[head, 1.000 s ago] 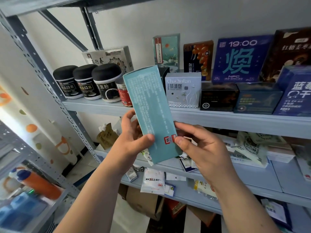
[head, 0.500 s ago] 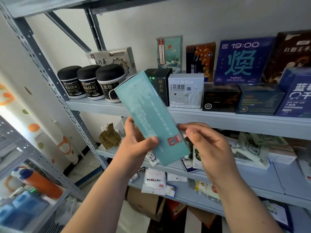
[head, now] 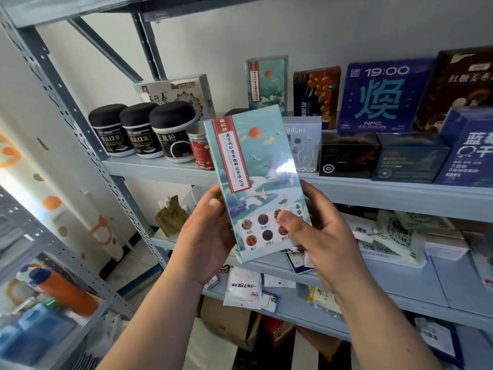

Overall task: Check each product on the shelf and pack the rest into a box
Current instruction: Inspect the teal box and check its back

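The teal box (head: 256,177) is gripped at its lower end by both hands: the left hand (head: 208,236) is wrapped round the edge at 8 o'clock, and the right hand (head: 322,247) is curled round the edge at 4 o'clock, thumb pressed on the printed face. The box is held in the air before the shelf (head: 160,169), top leaned toward 11 o'clock, illustrated front turned to the camera. At 10 o'clock three black-lidded jars (head: 140,126) are stood on the shelf. At 12 o'clock a matching box (head: 266,81) is propped by the wall. At 6 o'clock a white sachet (head: 242,287) is laid on a lower board (head: 416,284).
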A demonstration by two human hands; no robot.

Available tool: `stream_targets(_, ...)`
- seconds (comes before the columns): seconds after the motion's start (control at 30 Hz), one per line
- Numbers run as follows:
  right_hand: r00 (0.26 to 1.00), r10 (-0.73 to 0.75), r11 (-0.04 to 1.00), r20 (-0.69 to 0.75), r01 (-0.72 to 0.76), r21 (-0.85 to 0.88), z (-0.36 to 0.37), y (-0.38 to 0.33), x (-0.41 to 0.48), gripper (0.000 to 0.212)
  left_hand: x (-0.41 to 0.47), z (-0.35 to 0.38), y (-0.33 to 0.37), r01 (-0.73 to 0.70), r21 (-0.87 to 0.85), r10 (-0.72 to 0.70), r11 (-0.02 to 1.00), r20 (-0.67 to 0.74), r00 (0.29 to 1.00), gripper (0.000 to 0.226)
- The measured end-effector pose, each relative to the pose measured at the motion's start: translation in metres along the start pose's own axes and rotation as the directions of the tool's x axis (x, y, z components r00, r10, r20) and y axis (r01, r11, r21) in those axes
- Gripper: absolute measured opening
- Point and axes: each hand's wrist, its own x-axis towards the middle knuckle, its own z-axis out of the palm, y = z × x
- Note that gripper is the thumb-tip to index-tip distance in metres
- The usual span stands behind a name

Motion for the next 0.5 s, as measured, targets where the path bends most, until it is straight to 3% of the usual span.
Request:
stream_targets(0.07,0.999,-0.028,0.999,0.02,0.029,-0.034,-0.0007,0.0,-0.0005,0.058,-0.0006,0.0006,0.0021,0.016,-0.016,-0.016,1.0,-0.001,1.0,0.093)
stream_targets(0.2,0.99,-0.112,0.979,0.089,0.125,-0.158,-0.0017,0.0004,-0.0027,0.076,-0.001,0.0025,0.0001,0.042,-0.196,-0.066,0.98,-0.118,0.991,0.105)
stream_targets(0.4,0.975,-0.152,0.957,0.161,0.186,-0.221,0.006,-0.0016,-0.0041,0.075,-0.0024,0.0071,0.0033,0.002,-0.239,-0.064,0.971,-0.254,0.965,0.063)
stream_targets(0.5,0.976,-0.146,0.961,0.161,0.178,-0.21,0.0074,-0.0035,-0.0041,0.069,-0.0046,0.0046,0.0054,-0.036,-0.131,0.009,0.991,-0.196,0.981,0.075)
